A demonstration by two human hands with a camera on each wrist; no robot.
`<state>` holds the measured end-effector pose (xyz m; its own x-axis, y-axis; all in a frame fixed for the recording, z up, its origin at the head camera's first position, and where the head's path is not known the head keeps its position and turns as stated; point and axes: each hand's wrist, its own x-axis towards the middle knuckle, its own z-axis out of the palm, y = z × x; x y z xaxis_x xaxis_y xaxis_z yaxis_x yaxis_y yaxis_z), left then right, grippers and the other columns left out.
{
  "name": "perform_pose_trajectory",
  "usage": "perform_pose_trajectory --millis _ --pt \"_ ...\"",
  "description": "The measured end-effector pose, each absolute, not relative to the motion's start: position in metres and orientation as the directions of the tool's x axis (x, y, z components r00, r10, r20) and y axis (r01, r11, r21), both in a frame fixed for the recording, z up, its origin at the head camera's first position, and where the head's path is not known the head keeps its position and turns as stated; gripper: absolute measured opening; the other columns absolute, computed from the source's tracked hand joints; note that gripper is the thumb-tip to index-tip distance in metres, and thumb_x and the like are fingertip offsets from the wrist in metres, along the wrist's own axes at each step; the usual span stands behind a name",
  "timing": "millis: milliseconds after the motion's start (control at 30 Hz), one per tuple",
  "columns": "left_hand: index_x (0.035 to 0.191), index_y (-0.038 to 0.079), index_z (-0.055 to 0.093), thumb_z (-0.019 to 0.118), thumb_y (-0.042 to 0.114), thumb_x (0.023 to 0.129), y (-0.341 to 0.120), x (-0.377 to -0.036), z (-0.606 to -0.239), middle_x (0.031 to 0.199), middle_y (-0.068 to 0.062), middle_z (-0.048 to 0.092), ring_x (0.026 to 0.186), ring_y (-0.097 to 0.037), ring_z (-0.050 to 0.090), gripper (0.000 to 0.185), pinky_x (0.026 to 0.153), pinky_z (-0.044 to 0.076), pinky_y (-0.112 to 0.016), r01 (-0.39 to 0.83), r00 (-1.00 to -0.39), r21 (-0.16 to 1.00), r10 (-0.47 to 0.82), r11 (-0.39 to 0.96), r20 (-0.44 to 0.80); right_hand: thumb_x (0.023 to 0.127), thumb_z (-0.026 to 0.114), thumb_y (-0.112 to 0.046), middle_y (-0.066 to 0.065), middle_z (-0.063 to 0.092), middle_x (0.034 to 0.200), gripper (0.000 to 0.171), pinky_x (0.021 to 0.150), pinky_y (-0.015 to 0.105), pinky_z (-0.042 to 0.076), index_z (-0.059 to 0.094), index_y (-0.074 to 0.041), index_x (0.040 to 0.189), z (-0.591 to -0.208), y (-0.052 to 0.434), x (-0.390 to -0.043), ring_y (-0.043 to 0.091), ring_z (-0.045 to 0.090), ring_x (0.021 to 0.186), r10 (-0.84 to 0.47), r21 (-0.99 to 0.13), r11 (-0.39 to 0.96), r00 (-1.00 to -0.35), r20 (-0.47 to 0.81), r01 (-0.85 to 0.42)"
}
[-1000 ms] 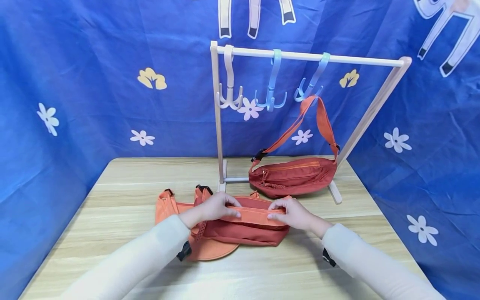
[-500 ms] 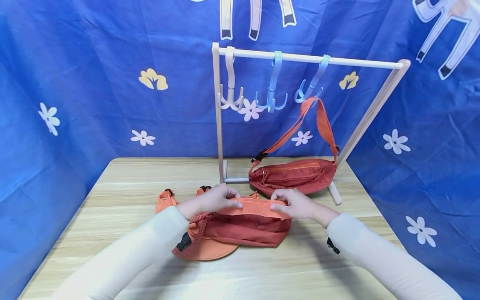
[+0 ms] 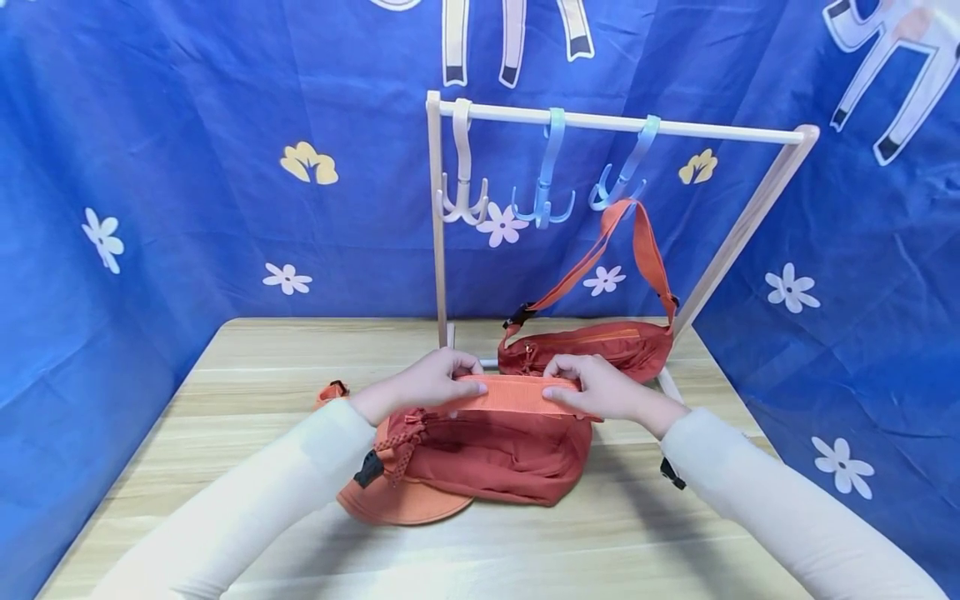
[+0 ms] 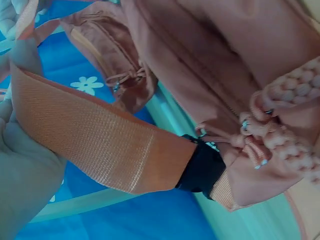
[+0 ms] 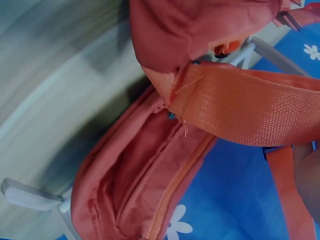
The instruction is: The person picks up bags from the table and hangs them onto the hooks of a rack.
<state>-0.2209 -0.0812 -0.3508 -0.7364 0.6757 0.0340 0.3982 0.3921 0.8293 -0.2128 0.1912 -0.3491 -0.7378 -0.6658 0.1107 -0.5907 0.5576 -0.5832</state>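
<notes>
A rust-red waist bag hangs from its orange strap, its lower edge near the wooden table. My left hand pinches the strap's left part and my right hand pinches its right part, holding it taut between them. The left wrist view shows the strap, its black buckle and a braided zip pull. The right wrist view shows the strap sewn to the bag's end. A second red bag hangs by its strap from the right blue hook.
A white rack stands at the table's back with a cream hook and a middle blue hook, both bare. An orange cap brim lies under the held bag. Blue flowered cloth surrounds the table.
Both hands have risen and moved toward the rack, lifting the strap and pulling the bag's body up off the table. The hanging bag has not moved.
</notes>
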Motion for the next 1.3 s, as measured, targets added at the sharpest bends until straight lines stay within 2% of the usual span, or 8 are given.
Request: perform_pose_trajectory --millis 200,267,333,400,500,567,833,1300 --pt "0.077 0.006 0.058 0.064 0.016 0.078 -0.081 -0.220 -0.335 0.056 -0.002 0.053 0.039 -0.024 0.051 0.012 0.052 0.046 -0.030 0.441 -0.713 0.831 0.695 0.340 0.094 0.073 0.062 -0.045 -0.013 0.057 0.070 0.025 0.057 0.026 0.041 0.054 -0.028 0.089 -0.336 0.191 -0.214 0.004 0.049 0.057 -0.621 -0.575 0.582 -0.771 0.144 -0.576" --pt "0.077 0.009 0.058 0.068 0.023 0.074 -0.082 -0.224 -0.335 0.053 0.001 0.052 0.039 -0.021 0.051 0.018 0.071 0.045 -0.028 0.471 -0.704 0.814 0.701 0.339 0.116 0.070 0.064 -0.047 -0.014 0.058 0.071 0.029 0.059 0.026 0.042 0.054 -0.028 0.089 -0.331 0.191 -0.214 0.004 0.052 0.063 -0.610 -0.578 0.590 -0.780 0.140 -0.564" --pt "0.077 0.011 0.059 0.071 0.029 0.069 -0.082 -0.228 -0.335 0.054 0.003 0.053 0.040 -0.018 0.051 0.023 0.094 0.028 -0.028 0.499 -0.695 0.800 0.706 0.334 0.138 0.066 0.067 -0.048 -0.013 0.058 0.072 0.034 0.060 0.026 0.042 0.054 -0.028 0.089 -0.326 0.191 -0.213 0.004 0.052 0.065 -0.600 -0.581 0.594 -0.787 0.141 -0.557" --pt "0.079 0.012 0.060 0.074 0.031 0.065 -0.082 -0.230 -0.333 0.061 0.003 0.059 0.040 -0.017 0.050 0.027 0.094 0.029 -0.030 0.505 -0.689 0.799 0.710 0.326 0.146 0.062 0.070 -0.050 -0.012 0.058 0.073 0.040 0.059 0.027 0.042 0.054 -0.027 0.091 -0.321 0.191 -0.213 0.005 0.053 0.066 -0.593 -0.584 0.594 -0.792 0.145 -0.553" --pt "0.083 0.010 0.060 0.077 0.028 0.061 -0.083 -0.232 -0.327 0.071 -0.001 0.061 0.040 -0.020 0.050 0.033 0.065 0.048 -0.037 0.458 -0.691 0.835 0.712 0.305 0.119 0.058 0.073 -0.050 -0.010 0.058 0.075 0.046 0.058 0.028 0.042 0.054 -0.028 0.093 -0.312 0.192 -0.211 0.007 0.052 0.067 -0.588 -0.584 0.591 -0.793 0.160 -0.556" --pt "0.084 0.010 0.060 0.078 0.027 0.060 -0.083 -0.232 -0.322 0.075 -0.003 0.061 0.039 -0.022 0.050 0.035 0.042 0.044 -0.040 0.422 -0.701 0.853 0.707 0.306 0.093 0.057 0.075 -0.047 -0.009 0.057 0.077 0.047 0.059 0.029 0.043 0.053 -0.029 0.095 -0.307 0.192 -0.210 0.007 0.051 0.068 -0.588 -0.587 0.589 -0.793 0.161 -0.555" --pt "0.085 0.008 0.061 0.074 0.015 0.066 -0.082 -0.229 -0.298 0.071 -0.005 0.062 0.040 -0.022 0.049 0.024 0.041 0.044 -0.038 0.433 -0.716 0.837 0.692 0.336 0.093 0.058 0.075 -0.044 -0.009 0.055 0.077 0.051 0.058 0.028 0.044 0.050 -0.030 0.099 -0.292 0.195 -0.211 0.007 0.051 0.068 -0.624 -0.586 0.553 -0.761 0.181 -0.593" --pt "0.088 0.012 0.063 0.072 0.025 0.070 -0.077 -0.238 -0.271 0.069 -0.005 0.061 0.040 -0.023 0.048 0.024 0.039 0.042 -0.036 0.470 -0.699 0.831 0.700 0.296 0.147 0.070 0.071 -0.030 -0.007 0.060 0.076 0.031 0.054 0.027 0.043 0.055 -0.022 0.096 -0.269 0.200 -0.222 0.008 0.054 0.064 -0.648 -0.571 0.473 -0.704 0.291 -0.671"
